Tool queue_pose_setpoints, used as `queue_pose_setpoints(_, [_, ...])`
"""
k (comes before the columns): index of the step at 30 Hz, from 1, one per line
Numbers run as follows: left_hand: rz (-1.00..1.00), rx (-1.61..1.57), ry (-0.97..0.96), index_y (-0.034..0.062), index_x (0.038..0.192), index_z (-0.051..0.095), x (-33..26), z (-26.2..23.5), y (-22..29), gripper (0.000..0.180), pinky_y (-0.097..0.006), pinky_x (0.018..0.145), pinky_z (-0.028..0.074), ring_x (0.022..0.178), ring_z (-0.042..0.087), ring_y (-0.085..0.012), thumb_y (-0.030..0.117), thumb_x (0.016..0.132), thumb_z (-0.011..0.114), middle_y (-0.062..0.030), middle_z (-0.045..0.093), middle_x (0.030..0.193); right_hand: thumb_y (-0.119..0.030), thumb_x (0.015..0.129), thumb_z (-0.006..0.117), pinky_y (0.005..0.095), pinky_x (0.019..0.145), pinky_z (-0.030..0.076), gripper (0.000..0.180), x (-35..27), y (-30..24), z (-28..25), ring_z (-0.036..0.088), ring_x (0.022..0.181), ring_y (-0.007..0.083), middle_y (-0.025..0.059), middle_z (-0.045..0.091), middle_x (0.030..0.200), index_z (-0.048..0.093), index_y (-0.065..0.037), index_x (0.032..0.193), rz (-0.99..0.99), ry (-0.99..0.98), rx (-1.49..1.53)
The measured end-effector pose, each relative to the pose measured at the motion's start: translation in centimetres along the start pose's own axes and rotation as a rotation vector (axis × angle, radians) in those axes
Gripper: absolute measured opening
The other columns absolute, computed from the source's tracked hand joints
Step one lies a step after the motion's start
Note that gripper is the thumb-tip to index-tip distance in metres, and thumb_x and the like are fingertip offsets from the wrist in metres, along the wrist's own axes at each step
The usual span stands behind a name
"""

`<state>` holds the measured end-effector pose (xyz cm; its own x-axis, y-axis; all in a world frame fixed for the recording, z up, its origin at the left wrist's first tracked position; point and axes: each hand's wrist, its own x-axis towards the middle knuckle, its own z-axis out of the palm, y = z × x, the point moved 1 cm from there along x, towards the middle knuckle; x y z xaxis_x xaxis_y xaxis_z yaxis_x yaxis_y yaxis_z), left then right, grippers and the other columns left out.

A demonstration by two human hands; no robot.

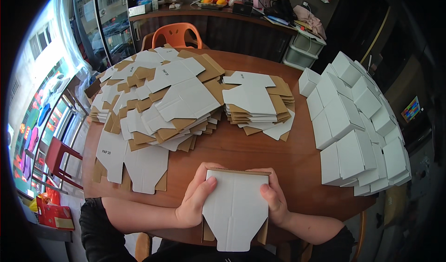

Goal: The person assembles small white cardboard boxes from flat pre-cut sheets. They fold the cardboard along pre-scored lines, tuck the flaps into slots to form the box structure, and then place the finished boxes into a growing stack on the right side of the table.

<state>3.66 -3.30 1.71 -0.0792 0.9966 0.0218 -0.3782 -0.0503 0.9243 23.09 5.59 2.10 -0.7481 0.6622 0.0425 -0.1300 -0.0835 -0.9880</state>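
Note:
Both hands hold a partly folded white cardboard box point(236, 201) at the near edge of the table. Its brown inner side shows along the far rim and at the lower side flaps, and a tapered white panel points toward me. My left hand point(196, 197) grips the left side, thumb on the white face. Gripping the right side the same way is my right hand point(275, 198). The fingers behind the box are partly hidden. Ahead to the left lies a large overlapping pile of flat box blanks point(186, 99), white outside and brown inside. A smaller stack of blanks point(249, 98) sits beside it.
Finished white boxes point(341, 115) are stacked in rows along the table's right side. The brown wooden table point(278, 160) has a rounded edge. An orange chair point(179, 32) stands beyond it, before a cluttered counter point(218, 12). A red stool point(60, 157) is at the left.

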Motion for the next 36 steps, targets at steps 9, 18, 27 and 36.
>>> queue_pose_setpoints(9, [0.032, -0.007, -0.033, 0.0010, 0.130, 0.042, 0.5, -0.1, 0.1, 0.037, -0.035, 0.100, 0.042, 0.116, 0.051, -0.0186, 0.025, 0.102, 0.037, -0.0132, 0.052, 0.129, -0.023, 0.104, 0.045, 0.0376, 0.106, 0.041, 0.039, 0.5, 0.7, -0.2, 0.049, 0.125, 0.0204, 0.0157, 0.052, 0.137, 0.039, -0.006, 0.138, -0.102, -0.008, 0.079])
queue_pose_setpoints(18, [0.204, -0.032, -0.047, 0.0035, 0.130, 0.042, 0.4, 0.5, 0.0, 0.032, -0.037, 0.106, 0.037, 0.125, 0.045, -0.0200, 0.020, 0.104, 0.035, -0.0163, 0.042, 0.143, -0.020, 0.104, 0.045, 0.0380, 0.107, 0.038, 0.032, 0.5, 0.2, 0.2, 0.047, 0.126, 0.0211, 0.0168, 0.046, 0.142, 0.044, -0.009, 0.134, -0.147, 0.005, 0.080])
queue_pose_setpoints(27, [0.263, -0.027, -0.109, 0.0055, 0.117, 0.045, 0.5, -0.2, -0.7, 0.021, -0.037, 0.108, 0.034, 0.125, 0.042, -0.0190, 0.020, 0.106, 0.035, -0.0166, 0.042, 0.140, -0.025, 0.105, 0.046, 0.0402, 0.109, 0.033, 0.025, 0.8, 1.1, -0.6, 0.042, 0.132, 0.0234, 0.0185, 0.046, 0.141, 0.053, -0.007, 0.122, -0.296, -0.050, -0.019])
queue_pose_setpoints(36, [0.219, 0.000, -0.072, 0.0049, 0.109, 0.046, 0.5, -0.2, -0.6, 0.015, -0.037, 0.104, 0.037, 0.119, 0.046, -0.0187, 0.017, 0.105, 0.038, -0.0165, 0.050, 0.131, -0.031, 0.107, 0.041, 0.0402, 0.107, 0.036, 0.030, 0.6, 0.9, -0.2, 0.046, 0.127, 0.0249, 0.0222, 0.047, 0.138, 0.053, -0.006, 0.118, -0.290, -0.027, -0.056])
